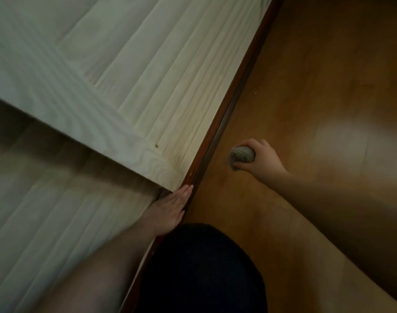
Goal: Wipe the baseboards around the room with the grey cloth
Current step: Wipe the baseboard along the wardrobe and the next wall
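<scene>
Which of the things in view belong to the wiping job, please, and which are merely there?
Job:
cloth, bunched in the right hand
baseboard
left hand, flat against the baseboard

Merely there:
floor
white panelling
dark knee

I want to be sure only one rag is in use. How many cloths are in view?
1. The grey cloth is bunched in the right hand above the wooden floor, apart from the baseboard. Others may lie out of view.
</scene>
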Tool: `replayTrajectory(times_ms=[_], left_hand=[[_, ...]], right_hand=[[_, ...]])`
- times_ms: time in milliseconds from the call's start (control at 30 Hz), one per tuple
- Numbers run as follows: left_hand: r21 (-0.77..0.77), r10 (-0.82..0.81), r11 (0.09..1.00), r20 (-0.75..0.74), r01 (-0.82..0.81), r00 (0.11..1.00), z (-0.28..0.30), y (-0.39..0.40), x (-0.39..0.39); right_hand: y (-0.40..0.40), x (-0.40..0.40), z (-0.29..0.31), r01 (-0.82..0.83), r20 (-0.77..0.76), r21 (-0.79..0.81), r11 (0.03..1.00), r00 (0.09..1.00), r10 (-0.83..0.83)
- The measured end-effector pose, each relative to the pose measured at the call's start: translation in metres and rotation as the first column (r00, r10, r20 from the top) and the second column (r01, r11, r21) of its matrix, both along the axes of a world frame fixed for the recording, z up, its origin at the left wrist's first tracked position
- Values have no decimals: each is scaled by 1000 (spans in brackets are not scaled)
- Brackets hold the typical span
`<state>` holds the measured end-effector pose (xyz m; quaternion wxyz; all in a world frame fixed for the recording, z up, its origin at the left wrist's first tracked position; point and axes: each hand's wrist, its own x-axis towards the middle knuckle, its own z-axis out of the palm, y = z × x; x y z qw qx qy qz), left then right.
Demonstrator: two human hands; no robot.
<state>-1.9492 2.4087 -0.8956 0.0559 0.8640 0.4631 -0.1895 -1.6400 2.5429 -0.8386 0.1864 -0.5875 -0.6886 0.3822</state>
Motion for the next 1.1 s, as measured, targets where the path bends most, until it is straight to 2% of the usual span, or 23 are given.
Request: replayTrajectory(times_ms=[133,333,433,567,733,867,967,1100], left_hand=[[-22,-43,999,6,44,999,0,-1,3],[176,-132,975,-47,138,990,-11,3,4],[152,-91,982,-136,111,987,-8,0,8],[123,-101,982,-310,145,945,0,-4,12],[26,-40,998,-337,52,941,-6,-2,41],[34,-115,989,-422,142,899,6,18,72],[46,-148,978,-539,205,829,26,49,93],[178,-10,966,-695,186,719,40,93,100]], right_hand=[[-22,-19,-29,79,-23,-70,994,996,-80],[-28,-44,-121,135,-93,-135,982,985,-148],[-41,-53,-147,151,-138,-172,973,975,-176],[-43,-57,-151,98,-166,-175,980,978,-128],[-31,-56,-159,122,-196,-178,976,968,-157],[-45,-55,-163,142,-194,-182,973,965,-177],[-46,-53,-160,167,-193,-180,969,960,-201],[-47,-59,-159,198,-235,-188,962,942,-239]])
